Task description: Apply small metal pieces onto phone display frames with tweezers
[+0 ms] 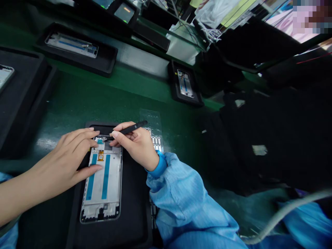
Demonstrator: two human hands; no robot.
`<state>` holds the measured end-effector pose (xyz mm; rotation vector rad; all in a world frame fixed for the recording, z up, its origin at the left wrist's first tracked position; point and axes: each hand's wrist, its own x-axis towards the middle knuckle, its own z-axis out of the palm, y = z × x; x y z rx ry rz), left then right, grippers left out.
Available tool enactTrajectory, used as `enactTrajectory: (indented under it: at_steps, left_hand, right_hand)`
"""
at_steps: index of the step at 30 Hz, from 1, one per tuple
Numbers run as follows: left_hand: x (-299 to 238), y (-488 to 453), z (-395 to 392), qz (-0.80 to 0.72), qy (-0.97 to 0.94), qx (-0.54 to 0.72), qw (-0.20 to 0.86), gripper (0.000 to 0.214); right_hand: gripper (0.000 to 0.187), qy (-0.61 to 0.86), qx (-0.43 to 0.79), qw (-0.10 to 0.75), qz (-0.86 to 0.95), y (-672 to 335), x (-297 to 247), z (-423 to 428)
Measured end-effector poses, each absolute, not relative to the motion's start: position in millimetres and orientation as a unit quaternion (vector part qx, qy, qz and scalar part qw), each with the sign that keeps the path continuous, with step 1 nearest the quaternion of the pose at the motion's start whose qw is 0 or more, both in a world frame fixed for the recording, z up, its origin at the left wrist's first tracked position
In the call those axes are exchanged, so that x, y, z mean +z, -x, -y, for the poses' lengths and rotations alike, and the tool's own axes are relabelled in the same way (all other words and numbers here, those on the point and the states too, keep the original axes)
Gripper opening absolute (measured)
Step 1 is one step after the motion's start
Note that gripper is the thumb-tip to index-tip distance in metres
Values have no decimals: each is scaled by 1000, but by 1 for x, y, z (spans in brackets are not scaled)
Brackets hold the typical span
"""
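A phone frame (100, 183) with two blue strips and an orange flex cable (101, 157) lies in a black tray (135, 214). Black tweezers (132, 127) are pinched in my right hand (138, 145), their tip down at the top part of the frame. My left hand (72, 152) rests over the frame's left side, fingers stretched toward its upper edge and thumb lying across the blue strips. Beside my right hand, partly behind it, is a clear sheet (151, 119) with rows of small white pieces.
Two black trays with phone frames (74, 45) (185, 83) sit farther back. Another black tray (20, 100) is at left. Dark stacked trays (259, 135) with paper labels rise at right. A grey hose (280, 216) curves at lower right; another person's blurred part shows top right.
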<state>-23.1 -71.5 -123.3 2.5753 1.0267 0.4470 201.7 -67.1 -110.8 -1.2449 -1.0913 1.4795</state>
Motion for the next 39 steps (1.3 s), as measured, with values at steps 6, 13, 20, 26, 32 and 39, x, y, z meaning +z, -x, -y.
enactTrajectory:
  at_steps: [6,13,20,26,32,39]
  left_hand:
    - [-123,24,72,-356,-906,158,163,42]
    - [-124,24,70,-347,-912,154,155,42]
    - [-123,24,71,-354,-907,156,165,43]
    - [-123,24,71,-356,-905,157,171,45]
    - [-122,23,69,-344,-913,153,158,47]
    - [-120,22,71,-337,-920,146,138,42]
  right_hand:
    - [32,502,592,443,448,-202,-111,67]
    - [30,501,590,441,454,-202,-112,67]
    - [29,503,582,439,465,-202,-113,67]
    - [22,491,511,441,551,-203,-116,71]
    - [5,415,267,424,760,-209,-115,76]
    - [8,378,209,414,801,-208,-117,79]
